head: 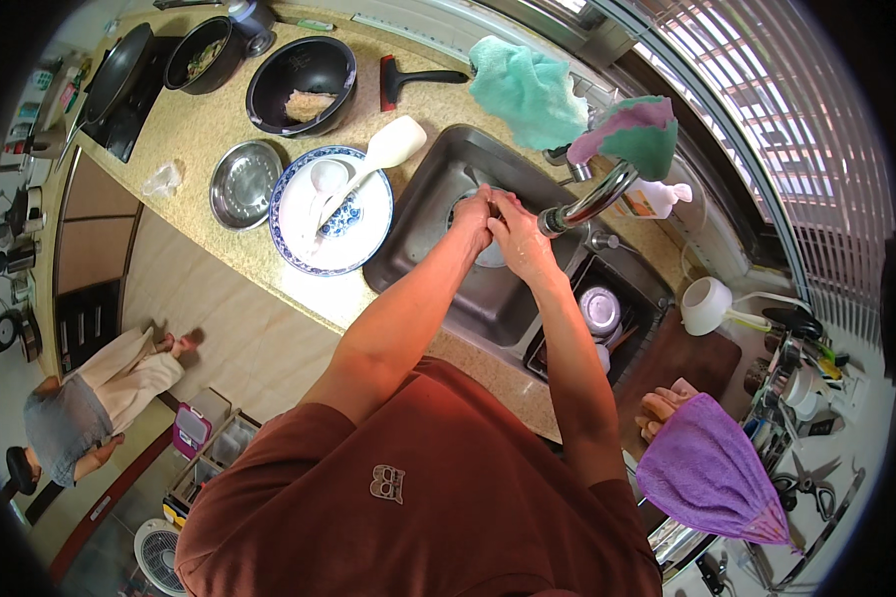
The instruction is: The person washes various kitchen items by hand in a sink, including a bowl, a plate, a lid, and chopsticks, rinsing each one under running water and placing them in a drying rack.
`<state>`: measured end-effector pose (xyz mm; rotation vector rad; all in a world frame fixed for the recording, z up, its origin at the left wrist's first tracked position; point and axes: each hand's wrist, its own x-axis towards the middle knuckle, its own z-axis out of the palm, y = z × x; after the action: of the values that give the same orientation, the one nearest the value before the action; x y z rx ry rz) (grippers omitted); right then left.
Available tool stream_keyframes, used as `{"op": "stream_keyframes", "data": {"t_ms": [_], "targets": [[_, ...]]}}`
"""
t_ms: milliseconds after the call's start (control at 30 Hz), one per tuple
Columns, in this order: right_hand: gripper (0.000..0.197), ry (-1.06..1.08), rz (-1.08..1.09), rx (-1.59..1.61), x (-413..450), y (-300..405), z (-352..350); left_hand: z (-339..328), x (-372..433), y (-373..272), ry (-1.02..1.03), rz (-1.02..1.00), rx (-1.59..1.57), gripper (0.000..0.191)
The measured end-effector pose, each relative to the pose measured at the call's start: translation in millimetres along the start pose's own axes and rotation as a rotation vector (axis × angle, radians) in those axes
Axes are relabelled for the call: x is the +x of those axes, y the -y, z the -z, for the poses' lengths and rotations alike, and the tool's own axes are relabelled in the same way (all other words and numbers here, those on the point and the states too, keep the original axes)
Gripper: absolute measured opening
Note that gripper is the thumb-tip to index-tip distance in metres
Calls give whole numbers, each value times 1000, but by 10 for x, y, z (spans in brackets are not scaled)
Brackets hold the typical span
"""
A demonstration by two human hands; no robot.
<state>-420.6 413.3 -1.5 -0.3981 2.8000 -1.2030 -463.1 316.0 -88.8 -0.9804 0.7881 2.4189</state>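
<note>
My left hand and my right hand meet over the larger basin of a stainless steel sink. Their fingers touch, and the right hand looks wet. Under them shows part of a pale round thing, mostly covered by the hands; whether they grip it or anything else is hidden. The chrome tap spout, with a green and pink cloth over its bend, ends right beside my right hand. Left of the sink, a blue-and-white plate holds a white ladle and a white spoon.
Beyond the plate are a metal bowl, a black bowl with a sponge-like piece, and a squeegee. The smaller basin holds a rack with dishes. A purple towel hangs at right. Another person stands behind at left.
</note>
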Motion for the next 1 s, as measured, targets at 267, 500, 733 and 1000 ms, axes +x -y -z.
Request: {"op": "stream_keyframes", "data": {"t_ms": [267, 500, 733, 1000], "targets": [[18, -60, -114, -9, 130, -106, -109, 245, 311, 155, 205, 270, -121, 46], [7, -279, -301, 238, -174, -319, -113, -108, -75, 309, -30, 402, -107, 47], [26, -244, -495, -58, -198, -264, -151, -40, 161, 467, 141, 312, -112, 33], [17, -396, -267, 42, -242, 6, -105, 272, 414, 271, 424, 381, -100, 13]]}}
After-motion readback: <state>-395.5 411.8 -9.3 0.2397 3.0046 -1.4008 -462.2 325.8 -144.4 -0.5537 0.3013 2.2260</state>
